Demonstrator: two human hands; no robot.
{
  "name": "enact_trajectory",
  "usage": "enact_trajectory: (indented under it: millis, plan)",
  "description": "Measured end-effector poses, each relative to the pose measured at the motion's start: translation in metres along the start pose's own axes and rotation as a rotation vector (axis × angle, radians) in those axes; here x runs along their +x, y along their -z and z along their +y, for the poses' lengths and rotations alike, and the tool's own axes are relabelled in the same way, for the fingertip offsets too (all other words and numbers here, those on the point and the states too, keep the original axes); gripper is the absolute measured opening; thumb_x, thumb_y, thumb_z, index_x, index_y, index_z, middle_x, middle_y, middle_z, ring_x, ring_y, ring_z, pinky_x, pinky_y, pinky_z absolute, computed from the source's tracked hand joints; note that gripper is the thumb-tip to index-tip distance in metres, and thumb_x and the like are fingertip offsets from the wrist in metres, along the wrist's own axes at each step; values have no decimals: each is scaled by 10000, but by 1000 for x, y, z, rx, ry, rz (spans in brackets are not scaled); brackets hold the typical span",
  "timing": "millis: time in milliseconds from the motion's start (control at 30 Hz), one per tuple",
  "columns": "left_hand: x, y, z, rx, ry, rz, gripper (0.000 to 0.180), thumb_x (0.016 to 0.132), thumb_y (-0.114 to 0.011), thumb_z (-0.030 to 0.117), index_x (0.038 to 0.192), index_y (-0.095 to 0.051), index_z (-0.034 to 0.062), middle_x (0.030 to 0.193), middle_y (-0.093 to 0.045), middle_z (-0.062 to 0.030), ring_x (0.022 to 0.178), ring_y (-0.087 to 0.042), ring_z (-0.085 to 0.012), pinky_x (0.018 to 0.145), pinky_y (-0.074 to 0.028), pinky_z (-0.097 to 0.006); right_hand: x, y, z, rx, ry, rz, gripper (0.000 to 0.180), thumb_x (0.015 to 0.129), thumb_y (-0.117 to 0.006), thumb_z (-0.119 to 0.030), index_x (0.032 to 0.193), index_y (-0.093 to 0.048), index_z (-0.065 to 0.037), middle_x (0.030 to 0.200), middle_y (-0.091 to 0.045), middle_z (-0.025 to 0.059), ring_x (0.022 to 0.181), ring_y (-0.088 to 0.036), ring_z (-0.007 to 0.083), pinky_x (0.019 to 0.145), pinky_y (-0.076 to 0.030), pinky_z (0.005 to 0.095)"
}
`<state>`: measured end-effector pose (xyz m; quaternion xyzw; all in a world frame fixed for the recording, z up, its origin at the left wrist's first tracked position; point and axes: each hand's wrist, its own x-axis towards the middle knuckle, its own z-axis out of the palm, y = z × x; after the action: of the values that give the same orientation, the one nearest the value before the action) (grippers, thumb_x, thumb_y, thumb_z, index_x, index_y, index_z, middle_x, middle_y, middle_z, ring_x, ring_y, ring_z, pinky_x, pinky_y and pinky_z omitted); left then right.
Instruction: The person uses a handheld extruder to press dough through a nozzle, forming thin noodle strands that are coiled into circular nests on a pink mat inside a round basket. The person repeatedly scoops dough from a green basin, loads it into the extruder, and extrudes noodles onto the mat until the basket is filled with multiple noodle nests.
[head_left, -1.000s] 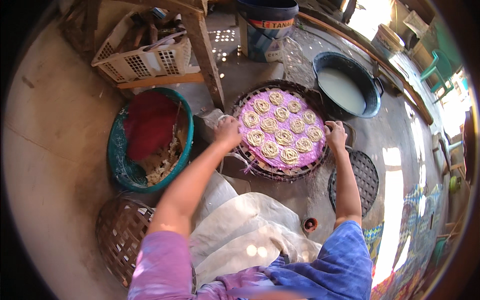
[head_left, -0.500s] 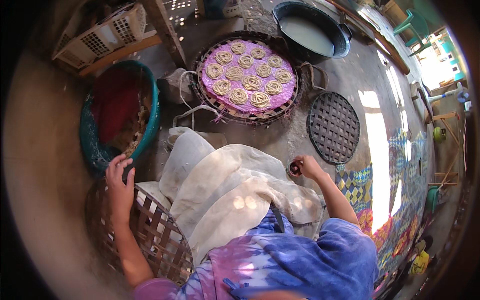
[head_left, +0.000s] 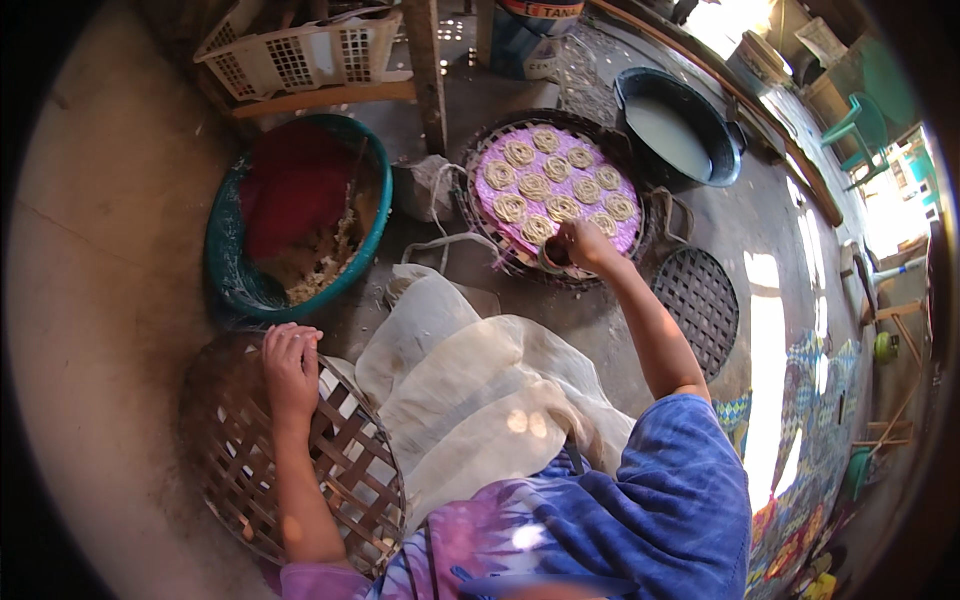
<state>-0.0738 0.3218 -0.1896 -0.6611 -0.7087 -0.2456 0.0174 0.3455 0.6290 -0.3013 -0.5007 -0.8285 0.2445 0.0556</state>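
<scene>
Fingers of the right hand [head_left: 583, 243], which half a second ago were low beside the pale cloth [head_left: 480, 370], now curl around a small dark cup-like thing at the near edge of the round tray [head_left: 470, 200] lined in purple and covered with coiled noodle nests [head_left: 545, 185], suggesting another coil is being placed. The left hand [head_left: 290, 365] stays spread flat on the woven bamboo basket [head_left: 250, 460], holding nothing. Nearby on the floor lie a teal basin [head_left: 225, 270], a dark pan of pale liquid [head_left: 680, 135] and a lattice mat [head_left: 697, 305]; nothing blocks the tray.

My left hand [head_left: 291, 366] rests flat on the woven bamboo basket [head_left: 290, 460]. My right hand [head_left: 583, 246] holds a small dark cup [head_left: 553, 257] over the purple tray [head_left: 556, 192] of noodle coils.
</scene>
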Motion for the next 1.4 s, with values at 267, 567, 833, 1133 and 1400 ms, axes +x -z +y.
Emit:
enact_trajectory:
  millis: [267,567,833,1133,1400]
  plan:
    - [3,-1,2,-2,63,-11,171,947,-534,140,898,-670,50,981,-669,-82,1057,-577,-307,1046,-378,-485,19,27,-15,-112,62,-136,163,772,-631,-20,922,-683,-56,863,-699,173,853,-679,357,746,-529,414]
    - [10,1,9,-13,120,-33,160,924,-544,120,876,-680,50,960,-674,-77,1049,-581,-310,1044,-377,-494,217,11,-10,128,-247,427,216,702,-765,-191,834,-737,-23,835,-709,208,816,-701,358,777,-543,403]
    - [12,0,9,-21,157,-39,150,906,-550,107,856,-680,49,936,-674,-81,1033,-584,-310,1041,-374,-495,263,-41,-6,251,-246,484,274,714,-804,-214,884,-736,-10,862,-725,188,819,-711,316,762,-546,387]
    - [13,-2,9,-31,175,-64,158,902,-531,109,852,-664,39,924,-662,-82,1030,-573,-321,1043,-365,-504,216,25,132,365,-600,831,220,734,-772,-246,844,-775,-56,816,-737,139,760,-725,254,756,-559,365]
    - [13,-2,9,-20,179,-77,182,922,-518,128,861,-668,46,927,-664,-83,1036,-573,-319,1049,-355,-503,183,30,222,368,-880,801,169,749,-699,-167,836,-773,-42,887,-725,194,858,-716,328,818,-554,396]
